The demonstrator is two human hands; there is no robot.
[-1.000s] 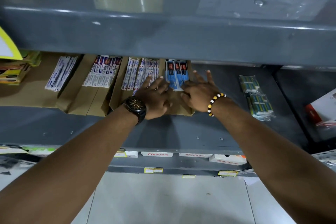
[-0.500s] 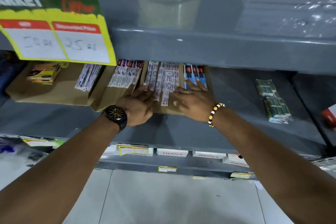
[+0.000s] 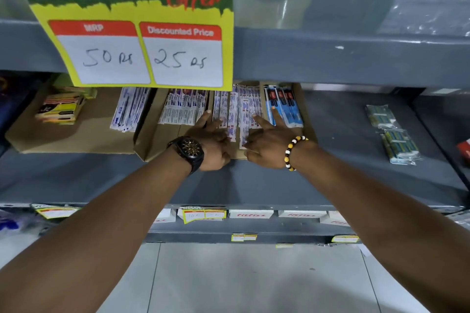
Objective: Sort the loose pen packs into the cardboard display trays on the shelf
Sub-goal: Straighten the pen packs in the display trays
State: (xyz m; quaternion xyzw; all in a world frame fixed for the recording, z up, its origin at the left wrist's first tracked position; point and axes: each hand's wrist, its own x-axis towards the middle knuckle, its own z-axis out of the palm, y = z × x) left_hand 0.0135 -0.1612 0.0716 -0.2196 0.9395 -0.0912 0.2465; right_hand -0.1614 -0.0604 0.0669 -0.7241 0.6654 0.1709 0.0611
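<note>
Two cardboard display trays stand on the grey shelf: a right tray (image 3: 309, 122) and a left tray (image 3: 76, 137). The right tray holds white pen packs (image 3: 183, 109), a loose fan of white-and-red pen packs (image 3: 241, 112) and blue pen packs (image 3: 284, 107). My left hand (image 3: 213, 142), with a black watch on the wrist, lies on the tray with its fingers spread at the left edge of the fanned packs. My right hand (image 3: 269, 142), with a beaded bracelet, lies at their right edge, with a finger on the blue packs. Neither hand grips a pack.
The left tray holds yellow packets (image 3: 61, 107) and white pen packs (image 3: 129, 109). A yellow-green price sign (image 3: 142, 33) hangs from the upper shelf and hides the trays' back. Green wrapped bundles (image 3: 391, 134) lie on the shelf at right. White boxes line the lower shelf.
My view has swung left and up, so the price sign now fills the top left. Both hands slid from the blue packs to either side of the fanned white-and-red packs.
</note>
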